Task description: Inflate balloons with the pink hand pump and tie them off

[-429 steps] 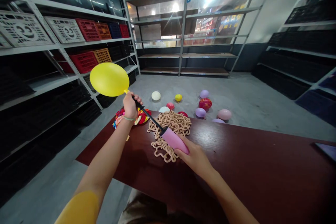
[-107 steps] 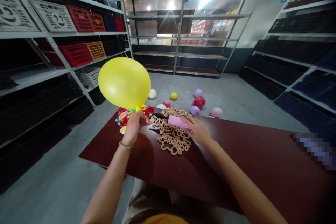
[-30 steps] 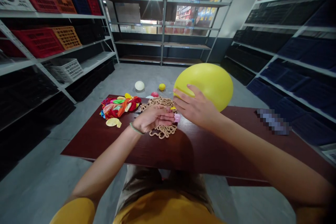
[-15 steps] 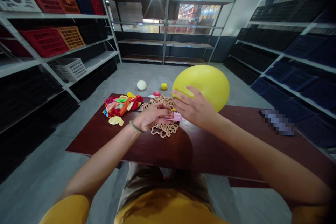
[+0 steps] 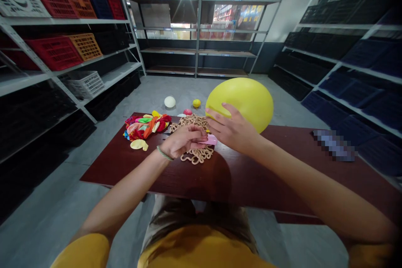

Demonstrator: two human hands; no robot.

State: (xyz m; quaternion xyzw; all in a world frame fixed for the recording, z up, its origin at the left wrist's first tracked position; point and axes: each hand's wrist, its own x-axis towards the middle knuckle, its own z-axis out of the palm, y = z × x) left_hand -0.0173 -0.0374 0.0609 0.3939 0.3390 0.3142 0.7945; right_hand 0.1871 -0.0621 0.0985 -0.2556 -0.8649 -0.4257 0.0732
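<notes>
Inflated yellow balloon [image 5: 243,96] is off the surface, over the far edge of the dark red-brown table [image 5: 116,163], right of centre. Right hand [image 5: 233,129] lies against its near left side, fingers spread; thumb hidden, can't tell if it pinches anything. Left hand [image 5: 185,141] has fingers curled just beside the balloon's yellow neck [image 5: 207,130]; can't tell if they grip it. Pink hand pump [image 5: 212,140] shows partly past the left fingers, over the tan cord-like coils [image 5: 196,159]. Left of those: multicolour heap of deflated balloons [image 5: 146,125], one pale yellow deflated balloon [image 5: 137,145] just near it. White balloon [image 5: 170,101] on far floor.
</notes>
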